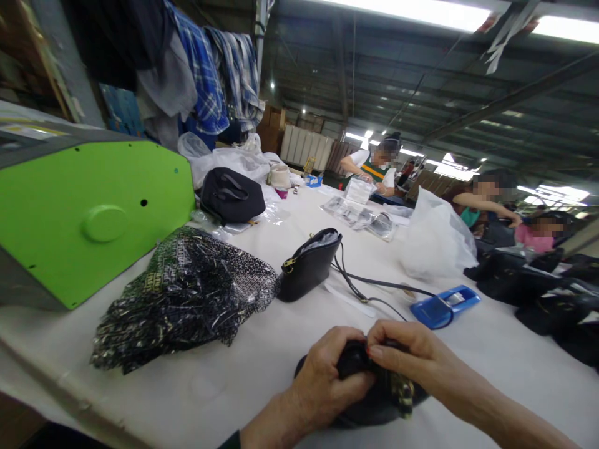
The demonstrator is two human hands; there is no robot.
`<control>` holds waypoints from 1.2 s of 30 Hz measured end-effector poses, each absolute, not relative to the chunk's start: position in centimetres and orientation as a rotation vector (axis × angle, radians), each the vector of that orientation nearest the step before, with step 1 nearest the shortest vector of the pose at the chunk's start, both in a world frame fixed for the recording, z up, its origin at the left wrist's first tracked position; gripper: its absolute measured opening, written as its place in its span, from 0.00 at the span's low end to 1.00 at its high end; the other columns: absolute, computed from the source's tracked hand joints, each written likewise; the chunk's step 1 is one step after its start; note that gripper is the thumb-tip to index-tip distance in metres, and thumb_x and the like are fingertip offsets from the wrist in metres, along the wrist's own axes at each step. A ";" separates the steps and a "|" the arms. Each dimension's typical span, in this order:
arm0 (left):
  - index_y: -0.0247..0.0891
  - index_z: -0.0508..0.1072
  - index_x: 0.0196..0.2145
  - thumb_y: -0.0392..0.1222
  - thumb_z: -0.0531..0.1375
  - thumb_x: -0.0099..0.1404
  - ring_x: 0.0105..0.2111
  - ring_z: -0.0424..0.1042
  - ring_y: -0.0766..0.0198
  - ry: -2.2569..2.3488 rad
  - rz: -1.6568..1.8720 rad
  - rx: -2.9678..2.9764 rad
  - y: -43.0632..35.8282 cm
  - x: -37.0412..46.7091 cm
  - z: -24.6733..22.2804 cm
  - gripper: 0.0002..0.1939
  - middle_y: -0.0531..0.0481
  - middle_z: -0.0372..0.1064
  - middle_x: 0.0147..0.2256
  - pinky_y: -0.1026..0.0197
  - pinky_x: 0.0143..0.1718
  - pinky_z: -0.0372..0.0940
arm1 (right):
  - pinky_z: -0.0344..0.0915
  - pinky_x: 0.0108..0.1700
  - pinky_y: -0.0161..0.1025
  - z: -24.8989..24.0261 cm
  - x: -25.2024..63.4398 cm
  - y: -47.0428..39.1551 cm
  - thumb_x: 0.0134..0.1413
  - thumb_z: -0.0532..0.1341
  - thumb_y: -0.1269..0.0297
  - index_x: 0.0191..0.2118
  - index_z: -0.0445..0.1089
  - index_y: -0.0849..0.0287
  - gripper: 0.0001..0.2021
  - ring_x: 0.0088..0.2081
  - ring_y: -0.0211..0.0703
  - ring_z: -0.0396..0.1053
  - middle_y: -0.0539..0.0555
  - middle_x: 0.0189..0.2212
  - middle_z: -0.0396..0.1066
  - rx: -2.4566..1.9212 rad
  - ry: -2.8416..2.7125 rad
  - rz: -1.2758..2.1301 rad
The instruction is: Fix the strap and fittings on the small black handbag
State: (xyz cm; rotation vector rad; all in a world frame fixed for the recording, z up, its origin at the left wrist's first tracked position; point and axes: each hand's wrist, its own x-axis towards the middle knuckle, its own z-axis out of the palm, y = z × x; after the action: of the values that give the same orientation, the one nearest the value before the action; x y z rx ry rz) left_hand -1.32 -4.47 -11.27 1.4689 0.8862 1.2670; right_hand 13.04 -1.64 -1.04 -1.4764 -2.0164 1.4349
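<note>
A black bag (369,405) with gold-coloured hardware lies on the white table at the lower centre. My left hand (325,377) is wrapped round its left side, thumb across the front. At the bag's upper edge, my right hand (412,355) pinches the black material between thumb and forefinger; the exact part is hidden. Beyond my hands stands an open black pouch (309,265) with a gold zip pull and pale filling inside. A thin black strap (384,282) runs from it to the right, over a blue object (444,307).
Crumpled black patterned plastic (182,299) and a green machine (98,218) occupy the left. Farther back sits a dark bag (231,194). White plastic (435,240) and several black bags (515,277) are at right. People work across the table (299,218).
</note>
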 end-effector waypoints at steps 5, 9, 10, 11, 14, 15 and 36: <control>0.36 0.69 0.43 0.34 0.60 0.51 0.42 0.68 0.58 0.861 1.287 1.432 -4.6 -1.3 -11.3 0.18 0.46 0.70 0.42 0.58 0.46 0.61 | 0.52 0.35 0.40 1.1 11.8 -1.5 0.50 0.52 0.56 0.27 0.67 0.59 0.13 0.32 0.44 0.60 0.53 0.25 0.65 -1.656 -2.677 0.717; 0.37 0.68 0.41 0.34 0.59 0.52 0.42 0.67 0.59 0.850 1.286 1.431 -4.8 -1.3 -11.2 0.16 0.47 0.69 0.41 0.58 0.46 0.60 | 0.49 0.30 0.37 0.0 11.5 -1.3 0.47 0.54 0.59 0.22 0.62 0.60 0.11 0.27 0.38 0.55 0.49 0.20 0.58 -1.550 -2.490 1.092; 0.37 0.68 0.41 0.34 0.59 0.52 0.41 0.67 0.59 0.853 1.284 1.429 -4.8 -1.3 -11.1 0.16 0.48 0.68 0.40 0.58 0.46 0.60 | 0.47 0.29 0.36 -0.5 11.7 -1.2 0.45 0.56 0.58 0.21 0.61 0.60 0.11 0.25 0.36 0.52 0.47 0.19 0.55 -1.502 -2.338 1.266; 0.36 0.68 0.40 0.34 0.58 0.52 0.41 0.66 0.59 0.859 1.283 1.427 -4.8 -1.3 -11.1 0.16 0.48 0.68 0.39 0.58 0.46 0.59 | 0.46 0.28 0.35 -1.1 11.9 -1.2 0.44 0.57 0.56 0.21 0.60 0.60 0.13 0.24 0.34 0.50 0.46 0.18 0.53 -1.451 -2.172 1.415; 0.35 0.68 0.41 0.37 0.61 0.50 0.40 0.65 0.58 0.839 1.254 1.399 -4.7 -1.6 -10.9 0.18 0.48 0.67 0.38 0.58 0.45 0.59 | 0.43 0.26 0.34 -2.3 12.7 -1.1 0.42 0.62 0.52 0.21 0.62 0.61 0.16 0.23 0.32 0.48 0.44 0.17 0.52 -1.354 -1.840 1.630; 0.36 0.68 0.42 0.38 0.62 0.49 0.41 0.65 0.58 0.789 1.228 1.361 -4.6 -1.8 -10.9 0.20 0.48 0.67 0.39 0.58 0.45 0.58 | 0.43 0.26 0.35 -2.4 12.9 -1.1 0.41 0.62 0.52 0.21 0.62 0.61 0.17 0.23 0.31 0.48 0.44 0.17 0.52 -1.356 -1.818 1.628; 0.36 0.63 0.25 0.30 0.60 0.36 0.22 0.57 0.72 0.801 1.117 0.784 -2.9 -0.8 -8.7 0.14 0.59 0.61 0.20 0.69 0.24 0.53 | 0.53 0.35 0.39 -3.4 12.2 -1.5 0.51 0.54 0.59 0.22 0.62 0.60 0.12 0.31 0.40 0.57 0.50 0.23 0.59 -1.181 -2.294 0.973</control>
State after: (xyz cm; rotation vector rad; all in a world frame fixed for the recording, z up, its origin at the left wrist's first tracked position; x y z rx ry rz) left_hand -0.81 -2.87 -8.74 0.7842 0.8009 1.1174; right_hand 12.24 -1.48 -3.39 -1.1809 -2.2940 0.9727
